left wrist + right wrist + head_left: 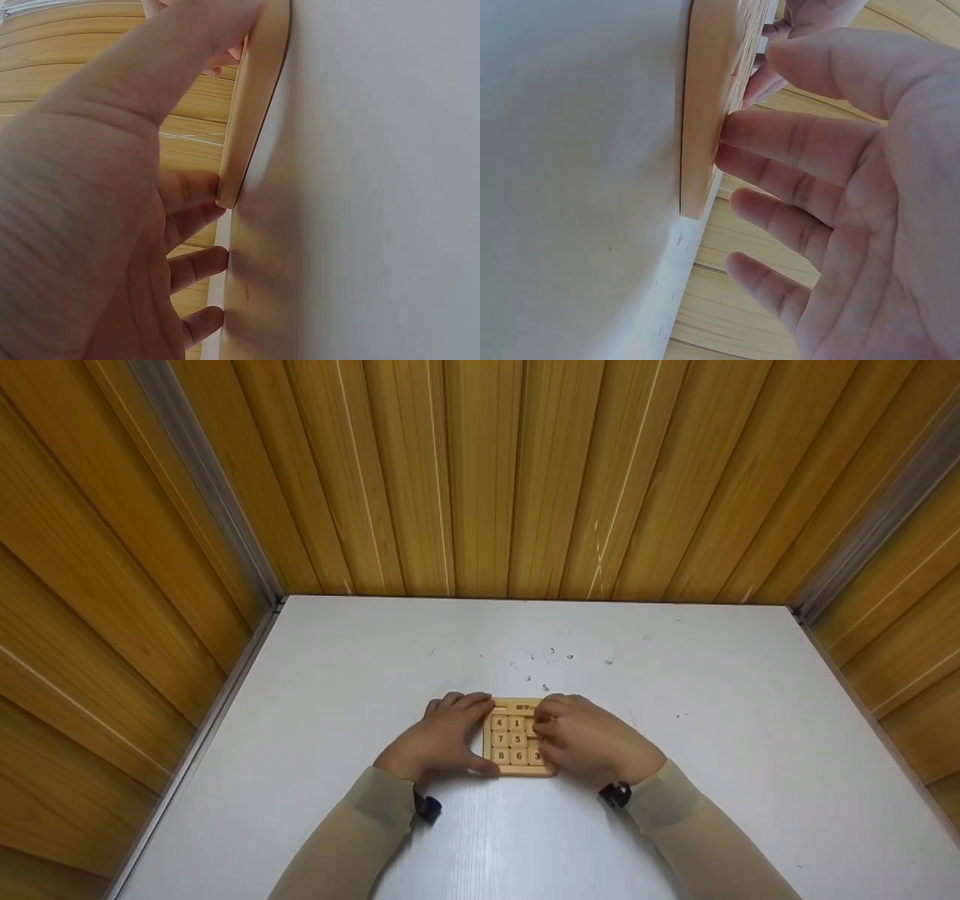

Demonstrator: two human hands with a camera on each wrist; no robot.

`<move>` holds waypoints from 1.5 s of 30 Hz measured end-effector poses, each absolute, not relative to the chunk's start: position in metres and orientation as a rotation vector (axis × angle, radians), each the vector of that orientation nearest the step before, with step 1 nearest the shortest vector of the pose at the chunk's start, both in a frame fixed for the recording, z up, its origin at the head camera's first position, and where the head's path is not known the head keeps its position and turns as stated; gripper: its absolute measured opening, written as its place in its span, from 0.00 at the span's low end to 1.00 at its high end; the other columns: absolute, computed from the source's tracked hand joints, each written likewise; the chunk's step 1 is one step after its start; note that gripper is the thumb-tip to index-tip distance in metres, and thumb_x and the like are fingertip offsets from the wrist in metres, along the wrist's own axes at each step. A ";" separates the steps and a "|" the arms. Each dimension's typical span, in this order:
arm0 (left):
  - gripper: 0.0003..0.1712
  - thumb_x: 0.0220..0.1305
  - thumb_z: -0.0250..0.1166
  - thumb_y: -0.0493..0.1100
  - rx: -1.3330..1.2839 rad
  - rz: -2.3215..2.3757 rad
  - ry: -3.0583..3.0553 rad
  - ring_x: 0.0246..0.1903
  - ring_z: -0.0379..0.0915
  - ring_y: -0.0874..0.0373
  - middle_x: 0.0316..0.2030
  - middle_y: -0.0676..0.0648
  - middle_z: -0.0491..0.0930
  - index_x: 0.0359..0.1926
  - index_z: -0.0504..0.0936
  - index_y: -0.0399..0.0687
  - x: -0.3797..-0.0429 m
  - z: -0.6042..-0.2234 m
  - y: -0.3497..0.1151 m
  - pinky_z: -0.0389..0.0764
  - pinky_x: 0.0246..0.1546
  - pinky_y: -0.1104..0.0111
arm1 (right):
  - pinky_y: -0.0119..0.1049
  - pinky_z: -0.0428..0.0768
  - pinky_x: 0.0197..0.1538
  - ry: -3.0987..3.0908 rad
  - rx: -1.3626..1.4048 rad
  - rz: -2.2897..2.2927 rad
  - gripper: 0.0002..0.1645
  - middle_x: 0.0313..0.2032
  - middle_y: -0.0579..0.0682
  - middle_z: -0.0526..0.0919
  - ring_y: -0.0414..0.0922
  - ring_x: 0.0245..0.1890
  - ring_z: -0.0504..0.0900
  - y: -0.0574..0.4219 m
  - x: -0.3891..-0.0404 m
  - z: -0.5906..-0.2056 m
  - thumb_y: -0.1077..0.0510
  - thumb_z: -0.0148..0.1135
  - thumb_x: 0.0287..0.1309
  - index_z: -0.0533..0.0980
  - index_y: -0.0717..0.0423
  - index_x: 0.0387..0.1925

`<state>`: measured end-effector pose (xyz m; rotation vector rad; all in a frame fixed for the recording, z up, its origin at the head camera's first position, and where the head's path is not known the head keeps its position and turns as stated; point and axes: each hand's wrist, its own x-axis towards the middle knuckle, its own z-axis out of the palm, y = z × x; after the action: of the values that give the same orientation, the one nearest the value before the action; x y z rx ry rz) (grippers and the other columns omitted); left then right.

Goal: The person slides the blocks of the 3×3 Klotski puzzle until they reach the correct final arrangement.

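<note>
A wooden sliding number puzzle [525, 771] lies flat on the white table, with square numbered tiles [517, 739] inside its frame. The digits 4 and 1 show in the top row, 7 and 5 in the middle, 8, 6 and 3 at the bottom. My left hand [442, 735] holds the frame from the left, thumb at the near edge and forefinger at the far corner. From the right, my right hand [589, 739] reaches over the right column and partly hides it. In the right wrist view its extended fingertips [739, 129] touch the puzzle's top, thumb raised.
The white table [360, 660] bears small dark marks [570, 657] beyond the puzzle. Yellow wood-look panels [480, 480] stand behind it and on both sides, with grey metal strips at the corners. Dark straps with small devices [427, 808] sit at both wrists.
</note>
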<state>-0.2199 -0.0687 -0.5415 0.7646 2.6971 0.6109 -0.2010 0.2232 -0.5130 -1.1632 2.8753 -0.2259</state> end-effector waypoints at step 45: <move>0.72 0.53 0.85 0.74 0.753 0.622 2.692 0.87 0.56 0.47 0.90 0.54 0.61 0.91 0.62 0.56 -0.222 -0.545 -0.068 0.57 0.90 0.44 | 0.58 0.67 0.89 2.790 -1.047 -0.211 0.37 0.81 0.49 0.77 0.55 0.86 0.68 0.241 -0.165 -0.517 0.38 0.66 0.79 0.78 0.50 0.80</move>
<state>-0.2221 -0.0680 -0.5449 0.7527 2.6925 0.6224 -0.1647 0.2412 -0.5175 -1.0466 2.7898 -0.2112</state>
